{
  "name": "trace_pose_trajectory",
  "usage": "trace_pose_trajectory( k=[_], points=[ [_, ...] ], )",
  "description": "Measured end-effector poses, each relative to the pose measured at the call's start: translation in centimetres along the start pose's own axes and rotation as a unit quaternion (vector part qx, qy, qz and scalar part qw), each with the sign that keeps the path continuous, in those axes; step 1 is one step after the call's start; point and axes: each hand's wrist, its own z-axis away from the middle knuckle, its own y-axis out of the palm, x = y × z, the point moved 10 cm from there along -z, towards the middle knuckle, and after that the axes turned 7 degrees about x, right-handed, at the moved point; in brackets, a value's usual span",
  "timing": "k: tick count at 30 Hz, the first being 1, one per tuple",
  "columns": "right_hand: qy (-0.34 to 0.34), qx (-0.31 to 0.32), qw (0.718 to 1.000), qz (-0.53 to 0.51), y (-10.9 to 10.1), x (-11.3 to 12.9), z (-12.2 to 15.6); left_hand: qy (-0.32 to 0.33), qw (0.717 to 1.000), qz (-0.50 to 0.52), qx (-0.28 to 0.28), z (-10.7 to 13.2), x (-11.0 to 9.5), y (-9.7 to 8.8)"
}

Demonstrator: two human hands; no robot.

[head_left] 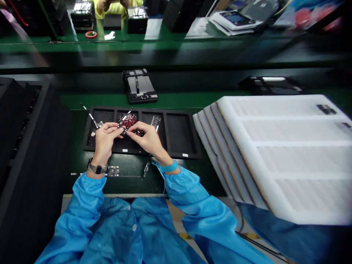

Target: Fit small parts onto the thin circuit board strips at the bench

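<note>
Over the black compartment tray (180, 128) my left hand (106, 139) pinches a small circuit board with a flex cable (124, 128), the cable sticking up and to the right. My right hand (147, 137) has thumb and forefinger closed at the board's right edge; whether a tiny part is between those fingertips I cannot make out. Just behind the fingers, a heap of small red-and-white parts (128, 120) fills one compartment. Another board with a cable (98, 124) lies in the left compartment, and a further circuit board (155, 121) leans in the third.
Boards with strips (113, 171) lie on the green bench before the tray. A black device shell (140, 87) sits behind it. Stacked white foam trays (291, 139) rise on the right, black foam boxes (33, 146) on the left. Across the bench, a person in yellow (118, 8) is partly visible.
</note>
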Motion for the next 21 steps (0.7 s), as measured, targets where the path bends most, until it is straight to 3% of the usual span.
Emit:
trace_pose_trajectory(
  k=[14, 21],
  points=[
    [-0.028, -0.019, 0.991, 0.127, 0.6, 1.2, 1.0, -0.016, 0.999, -0.015, -0.041, 0.6, 0.6, -0.3],
    [0.04, -0.022, 0.999, 0.017, 0.2, -0.9, 0.8, -0.003, 0.999, -0.019, -0.035, 0.8, 0.2, 0.0]
  ],
)
